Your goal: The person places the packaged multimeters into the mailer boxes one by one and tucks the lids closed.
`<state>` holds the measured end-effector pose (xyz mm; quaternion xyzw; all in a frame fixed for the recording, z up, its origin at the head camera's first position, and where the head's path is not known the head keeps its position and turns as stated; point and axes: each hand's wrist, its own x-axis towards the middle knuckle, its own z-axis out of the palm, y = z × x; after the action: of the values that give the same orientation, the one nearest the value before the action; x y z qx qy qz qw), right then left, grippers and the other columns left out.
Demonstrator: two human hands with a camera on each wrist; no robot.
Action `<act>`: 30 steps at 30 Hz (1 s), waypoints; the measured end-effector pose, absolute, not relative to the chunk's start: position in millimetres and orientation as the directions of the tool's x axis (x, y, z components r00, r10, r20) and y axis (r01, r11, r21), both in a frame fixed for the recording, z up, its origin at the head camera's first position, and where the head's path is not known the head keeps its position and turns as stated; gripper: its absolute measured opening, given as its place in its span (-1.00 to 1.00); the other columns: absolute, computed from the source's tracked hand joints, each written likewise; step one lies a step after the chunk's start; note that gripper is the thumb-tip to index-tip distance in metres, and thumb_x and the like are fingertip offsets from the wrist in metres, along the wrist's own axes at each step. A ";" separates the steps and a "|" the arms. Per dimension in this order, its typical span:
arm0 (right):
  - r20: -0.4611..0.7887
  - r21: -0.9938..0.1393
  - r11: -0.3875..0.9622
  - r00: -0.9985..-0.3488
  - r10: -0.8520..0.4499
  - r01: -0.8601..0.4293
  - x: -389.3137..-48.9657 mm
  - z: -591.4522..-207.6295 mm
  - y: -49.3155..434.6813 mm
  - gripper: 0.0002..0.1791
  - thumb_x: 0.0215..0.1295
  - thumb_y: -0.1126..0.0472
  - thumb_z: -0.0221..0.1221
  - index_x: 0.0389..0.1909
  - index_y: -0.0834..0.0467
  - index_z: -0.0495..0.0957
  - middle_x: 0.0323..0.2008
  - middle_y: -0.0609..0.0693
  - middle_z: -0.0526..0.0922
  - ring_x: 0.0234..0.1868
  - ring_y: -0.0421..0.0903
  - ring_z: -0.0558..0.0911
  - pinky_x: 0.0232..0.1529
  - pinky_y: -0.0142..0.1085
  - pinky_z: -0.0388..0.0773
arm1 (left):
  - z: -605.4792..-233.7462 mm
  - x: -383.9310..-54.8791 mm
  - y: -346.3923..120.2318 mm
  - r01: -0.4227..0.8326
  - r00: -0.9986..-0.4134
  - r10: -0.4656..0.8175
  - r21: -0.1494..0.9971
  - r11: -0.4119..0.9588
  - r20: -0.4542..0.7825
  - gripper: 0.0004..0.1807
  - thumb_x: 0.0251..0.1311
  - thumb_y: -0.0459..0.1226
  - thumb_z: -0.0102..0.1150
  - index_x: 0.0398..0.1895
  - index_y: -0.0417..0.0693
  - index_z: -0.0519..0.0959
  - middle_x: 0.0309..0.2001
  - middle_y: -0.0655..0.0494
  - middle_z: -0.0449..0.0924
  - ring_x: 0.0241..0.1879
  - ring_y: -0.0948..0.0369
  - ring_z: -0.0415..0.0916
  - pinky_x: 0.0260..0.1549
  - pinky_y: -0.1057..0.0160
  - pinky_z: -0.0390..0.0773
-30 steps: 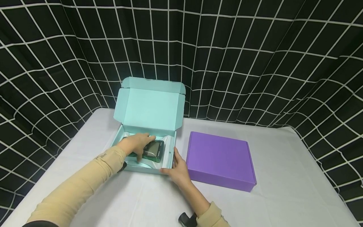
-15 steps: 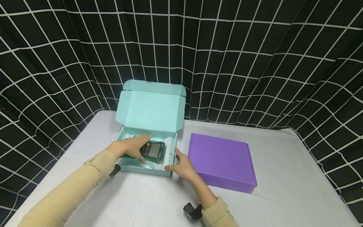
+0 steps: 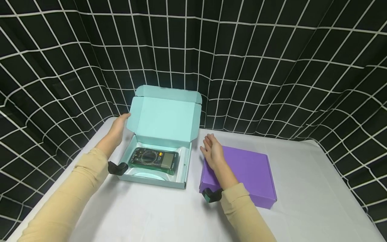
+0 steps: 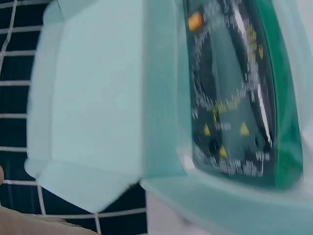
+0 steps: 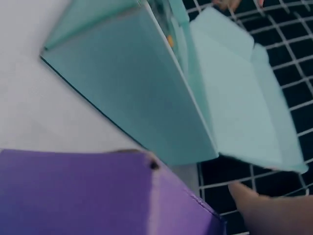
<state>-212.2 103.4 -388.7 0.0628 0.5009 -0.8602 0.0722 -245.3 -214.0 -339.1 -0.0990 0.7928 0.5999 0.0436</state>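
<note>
Currently, the multimeter (image 3: 155,163) lies face up inside the teal box (image 3: 151,182), with its dial (image 3: 149,156) toward the left and its display (image 3: 167,160) toward the right, as seen in the head view. An orange button (image 3: 160,154) sits between dial and display. A green edge shows along the near side of the meter, and a pale lining (image 3: 182,168) surrounds it within the tray. Yellow triangular marks (image 4: 244,129) are visible on the meter face in the left wrist view.

The lid (image 3: 164,119) of the teal box stands raised at the rear, its side flaps spread outward.

The left hand (image 3: 114,132) is positioned beside the left flap, fingers extended. Contact between fingertips and flap cannot be determined. The right hand (image 3: 214,151) is positioned at the left edge of the purple box (image 3: 246,171), fingers extended and slightly spread. Contact with that box cannot be determined.

The purple box is closed and sits to the right of the teal box, with a gap between them. Both boxes rest on a white cloth (image 3: 157,215). Tan sleeves (image 3: 66,198) cover both forearms, and a black curtain (image 3: 248,67) with a white grid encloses the rear and sides
</note>
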 end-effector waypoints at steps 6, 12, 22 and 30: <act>-0.162 -0.851 -0.464 -0.963 -0.217 0.247 -225.7 -387.7 96.4 -0.22 0.54 -0.16 -0.54 0.50 0.34 -0.36 0.52 0.25 -0.35 0.52 0.12 -0.27 0.48 0.02 -0.25 | -346.3 -255.7 -218.5 -0.254 -0.966 -0.092 0.947 0.195 -0.240 -0.20 0.42 0.14 -0.61 0.53 -0.11 -0.43 0.52 -0.13 -0.61 0.48 -0.10 -0.63 0.38 -0.21 -0.48; -0.136 -0.908 -0.347 -0.950 -0.283 0.234 -227.5 -387.7 95.2 -0.15 0.49 -0.25 -0.62 0.51 0.33 -0.25 0.52 0.27 -0.23 0.52 0.14 -0.17 0.48 0.01 -0.19 | -350.0 -253.9 -216.2 -0.195 -0.980 -0.017 0.948 0.252 -0.197 -0.17 0.41 0.13 -0.76 0.49 -0.31 -0.41 0.52 -0.22 -0.48 0.50 -0.09 -0.49 0.43 -0.04 -0.40; -0.122 -0.936 -0.269 -0.927 -0.354 0.226 -221.5 -388.5 99.3 -0.14 0.48 -0.24 -0.68 0.50 0.36 -0.21 0.51 0.29 -0.21 0.52 0.15 -0.16 0.49 -0.04 -0.23 | -353.8 -241.3 -224.7 -0.190 -0.976 0.067 0.957 0.219 -0.209 -0.21 0.44 0.07 -0.81 0.48 -0.39 -0.36 0.50 -0.29 -0.43 0.49 -0.12 -0.39 0.45 0.00 -0.33; -0.144 -0.961 -0.152 -0.887 -0.439 0.231 -214.8 -385.8 104.1 -0.10 0.47 -0.22 -0.76 0.45 0.48 -0.18 0.47 0.39 -0.16 0.50 0.20 -0.12 0.48 -0.01 -0.28 | -358.7 -227.9 -231.4 -0.235 -0.958 0.138 0.964 0.126 -0.251 -0.23 0.40 0.02 -0.94 0.46 -0.42 -0.38 0.48 -0.36 -0.46 0.48 -0.16 -0.43 0.43 0.01 -0.42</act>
<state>-214.8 104.1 -385.8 -0.0849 0.6122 -0.7541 0.2222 -227.9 -231.4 -358.7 -0.0326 0.7369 0.6603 0.1412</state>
